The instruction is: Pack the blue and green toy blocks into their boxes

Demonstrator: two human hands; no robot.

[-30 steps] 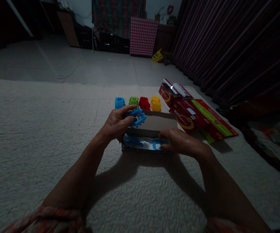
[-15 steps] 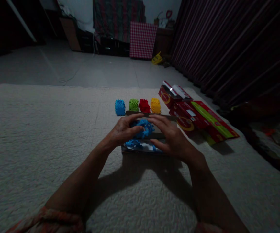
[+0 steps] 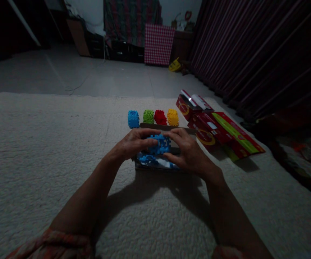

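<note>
My left hand (image 3: 132, 144) and my right hand (image 3: 187, 153) meet over a shallow cardboard box (image 3: 144, 166) on the white rug. Both pinch the same cluster of blue interlocking plastic pieces (image 3: 160, 144), held just above the box. More loose blue pieces (image 3: 147, 159) lie inside the box under my fingers. Behind the box stand a blue cube (image 3: 133, 118), a green cube (image 3: 148, 116), a red cube (image 3: 160, 117) and a yellow cube (image 3: 173, 117) in a row, each built from such pieces.
Red printed cartons (image 3: 220, 131) lie opened out to the right of the box. The white rug (image 3: 50, 144) ends at a grey tiled floor (image 3: 90, 75). A dark striped curtain (image 3: 265, 54) hangs on the right, furniture and a checked panel (image 3: 158, 44) stand far back.
My right hand left the box's front edge and came up to the blue pieces in my left hand. Both hands now press the pieces together closer over the box.
</note>
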